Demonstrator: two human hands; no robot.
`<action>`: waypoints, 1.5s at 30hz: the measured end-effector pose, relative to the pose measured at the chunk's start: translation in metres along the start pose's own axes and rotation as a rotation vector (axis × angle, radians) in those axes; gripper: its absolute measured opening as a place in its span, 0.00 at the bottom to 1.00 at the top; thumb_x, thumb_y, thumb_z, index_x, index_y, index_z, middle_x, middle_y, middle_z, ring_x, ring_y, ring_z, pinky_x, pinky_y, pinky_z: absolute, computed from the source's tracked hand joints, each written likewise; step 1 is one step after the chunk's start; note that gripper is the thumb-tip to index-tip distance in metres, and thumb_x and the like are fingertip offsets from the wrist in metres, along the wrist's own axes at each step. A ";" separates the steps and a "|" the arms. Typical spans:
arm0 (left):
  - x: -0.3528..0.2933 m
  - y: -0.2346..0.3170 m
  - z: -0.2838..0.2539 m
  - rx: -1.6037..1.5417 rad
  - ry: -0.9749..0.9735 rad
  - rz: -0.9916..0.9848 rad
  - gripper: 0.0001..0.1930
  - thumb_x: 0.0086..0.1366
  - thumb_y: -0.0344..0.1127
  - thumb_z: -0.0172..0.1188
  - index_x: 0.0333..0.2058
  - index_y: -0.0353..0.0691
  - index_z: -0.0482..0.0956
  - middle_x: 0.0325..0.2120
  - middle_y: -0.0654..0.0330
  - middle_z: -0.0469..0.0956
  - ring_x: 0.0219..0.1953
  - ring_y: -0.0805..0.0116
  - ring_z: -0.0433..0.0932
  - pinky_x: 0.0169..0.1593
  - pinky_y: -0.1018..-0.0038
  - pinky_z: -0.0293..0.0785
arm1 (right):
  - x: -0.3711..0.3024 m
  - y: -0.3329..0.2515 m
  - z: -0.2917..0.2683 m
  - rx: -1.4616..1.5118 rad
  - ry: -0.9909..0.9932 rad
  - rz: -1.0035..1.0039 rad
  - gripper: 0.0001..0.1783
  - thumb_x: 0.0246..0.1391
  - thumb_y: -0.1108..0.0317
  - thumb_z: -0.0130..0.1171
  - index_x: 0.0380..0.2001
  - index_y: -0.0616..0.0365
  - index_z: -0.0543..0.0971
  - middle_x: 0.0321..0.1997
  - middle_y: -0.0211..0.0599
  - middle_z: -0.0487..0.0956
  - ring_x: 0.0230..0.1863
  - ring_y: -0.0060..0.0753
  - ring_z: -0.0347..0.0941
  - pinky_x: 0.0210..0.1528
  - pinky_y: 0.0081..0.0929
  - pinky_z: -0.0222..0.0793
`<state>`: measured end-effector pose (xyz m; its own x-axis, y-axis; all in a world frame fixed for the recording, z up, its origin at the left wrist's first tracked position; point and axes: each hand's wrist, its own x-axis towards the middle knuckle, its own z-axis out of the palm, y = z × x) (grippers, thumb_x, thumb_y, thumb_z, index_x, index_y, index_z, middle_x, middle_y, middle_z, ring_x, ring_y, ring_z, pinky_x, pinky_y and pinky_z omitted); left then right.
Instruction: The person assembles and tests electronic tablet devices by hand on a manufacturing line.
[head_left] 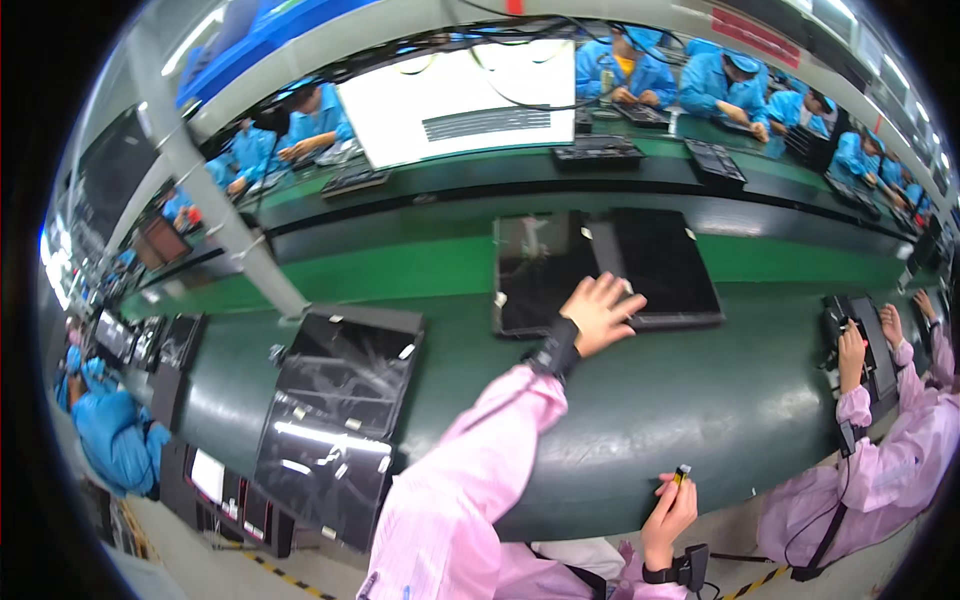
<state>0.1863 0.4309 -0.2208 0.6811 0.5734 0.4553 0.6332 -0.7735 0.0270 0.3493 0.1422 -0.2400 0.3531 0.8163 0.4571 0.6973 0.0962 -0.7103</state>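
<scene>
My left hand [600, 312] reaches far forward, fingers spread, over the near edge of two black flat screen panels lying side by side. The left panel [540, 265] is glossy with small pale tabs; the right panel [665, 265] is darker and matte. Whether my fingertips touch them or hover, I cannot tell. Close to my body, at the bench's front edge, my right hand [668, 525] is closed around a small yellow-and-black object [682, 474], mostly hidden by the fingers. Both wrists wear black bands over pink sleeves.
More glossy black panels [335, 420] lie overlapping on the green bench [620, 430] to the left. A grey post [215, 180] rises behind them. At right, a person in pink [880, 480] handles a dark device. Across the line, several people in blue work beneath a bright white board [460, 100].
</scene>
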 end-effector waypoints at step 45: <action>-0.415 -0.171 -0.310 0.717 -0.216 -0.604 0.05 0.52 0.31 0.58 0.20 0.43 0.80 0.24 0.62 0.69 0.36 0.63 0.67 0.41 0.69 0.61 | -0.005 0.009 0.019 -0.104 0.008 0.052 0.16 0.63 0.64 0.40 0.29 0.62 0.74 0.17 0.28 0.61 0.20 0.21 0.57 0.24 0.23 0.52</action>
<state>-0.3187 0.2412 -0.1386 0.1740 0.9138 0.3671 0.9246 -0.0233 -0.3803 0.3423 0.1501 -0.2587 0.3953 0.8142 0.4253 0.7386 -0.0065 -0.6741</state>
